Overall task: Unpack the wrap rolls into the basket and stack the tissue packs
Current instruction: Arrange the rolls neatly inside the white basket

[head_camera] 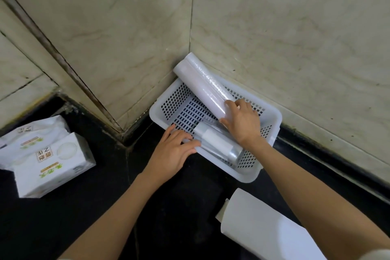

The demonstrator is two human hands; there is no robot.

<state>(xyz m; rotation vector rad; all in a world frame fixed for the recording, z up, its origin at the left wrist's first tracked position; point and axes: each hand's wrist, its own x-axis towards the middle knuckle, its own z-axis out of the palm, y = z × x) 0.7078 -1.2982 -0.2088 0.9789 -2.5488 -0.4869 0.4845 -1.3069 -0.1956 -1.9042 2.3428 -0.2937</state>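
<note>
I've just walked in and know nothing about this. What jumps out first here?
A white perforated basket sits in the corner of a black counter against marble walls. The right hand grips a long wrap roll leaning out over the basket's far rim, while the left hand touches a smaller roll lying inside. Tissue packs lie at the far left.

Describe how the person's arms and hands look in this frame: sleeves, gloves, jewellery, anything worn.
Both forearms are bare down to the wrists. The left hand and the right hand wear no gloves, and no rings, watch or bracelets show. The fingers have short nails. At the bottom right corner a bit of pale fabric shows, perhaps a short sleeve; I cannot tell for sure.
</note>
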